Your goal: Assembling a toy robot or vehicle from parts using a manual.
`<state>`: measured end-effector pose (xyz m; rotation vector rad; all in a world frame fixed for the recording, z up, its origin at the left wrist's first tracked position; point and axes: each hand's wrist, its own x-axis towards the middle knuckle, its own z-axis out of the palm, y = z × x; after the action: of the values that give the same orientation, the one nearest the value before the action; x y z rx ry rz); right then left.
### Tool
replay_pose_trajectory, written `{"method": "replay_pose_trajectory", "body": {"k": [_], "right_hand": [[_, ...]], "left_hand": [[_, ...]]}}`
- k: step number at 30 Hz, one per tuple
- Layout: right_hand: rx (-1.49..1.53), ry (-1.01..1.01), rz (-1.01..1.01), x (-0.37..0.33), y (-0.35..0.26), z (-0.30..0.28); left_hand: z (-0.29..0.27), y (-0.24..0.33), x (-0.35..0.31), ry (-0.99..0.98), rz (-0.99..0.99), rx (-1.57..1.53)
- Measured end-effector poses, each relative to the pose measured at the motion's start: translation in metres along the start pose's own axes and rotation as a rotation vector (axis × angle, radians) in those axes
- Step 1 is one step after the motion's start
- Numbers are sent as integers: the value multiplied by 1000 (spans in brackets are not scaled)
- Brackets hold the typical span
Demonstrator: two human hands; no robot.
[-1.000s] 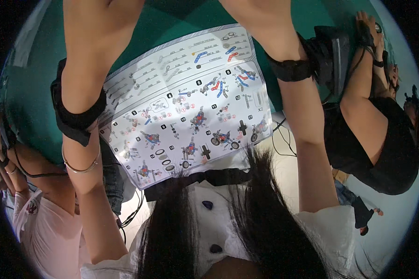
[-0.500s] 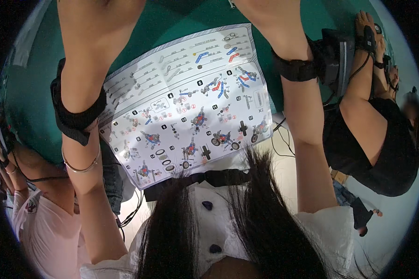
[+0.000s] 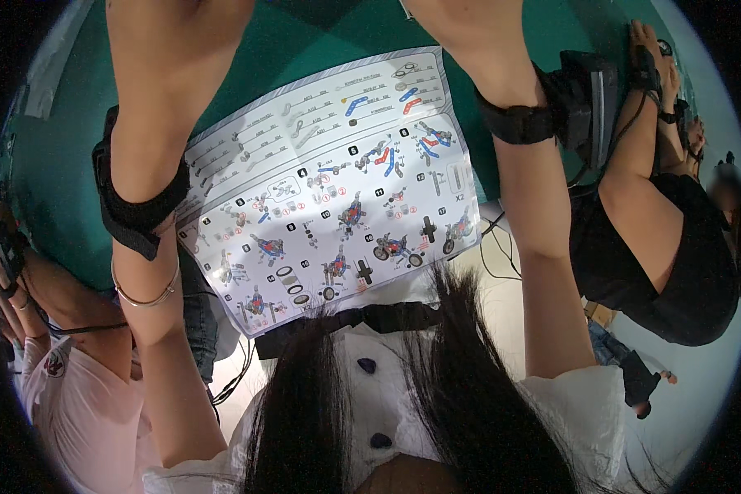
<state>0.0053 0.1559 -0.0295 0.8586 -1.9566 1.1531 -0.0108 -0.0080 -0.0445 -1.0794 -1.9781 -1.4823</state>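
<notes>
My left hand [image 3: 181,58] reaches past the far left corner of a printed instruction sheet [image 3: 321,185], and the upper edge of the view cuts off its fingers. Beyond the sheet's far right corner is my right hand [image 3: 477,41], its fingers likewise out of view. Whatever either hand holds is hidden. The sheet lies between my forearms and shows small parts and stages of a motorbike model in blue, red and grey. A tiny metallic piece [image 3: 406,10] shows beside my right hand, too cut off to name.
A green table surface [image 3: 66,189] lies under the sheet. Black straps circle both my wrists, the right with a dark box-shaped device [image 3: 589,107]. Co-workers sit on both sides: an arm [image 3: 66,280] at left, a hand [image 3: 644,41] at far right. Cables hang near the table's edge.
My right hand and wrist have shifted slightly left. My left hand has hardly moved. The left co-worker's arm has changed position a little. The sheet lies as before.
</notes>
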Motion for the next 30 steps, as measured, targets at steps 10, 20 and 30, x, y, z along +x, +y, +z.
{"method": "replay_pose_trajectory", "body": {"k": [10, 20, 30], "right_hand": [[50, 31, -57, 1, 9, 10], [-14, 23, 429, 9, -5, -13], [-388, -350, 391, -1, -4, -17]], "left_hand": [[-17, 13, 7, -103, -48, 166], [-67, 10, 28, 113, -390, -464], [-110, -12, 2, -15, -650, 67]]}}
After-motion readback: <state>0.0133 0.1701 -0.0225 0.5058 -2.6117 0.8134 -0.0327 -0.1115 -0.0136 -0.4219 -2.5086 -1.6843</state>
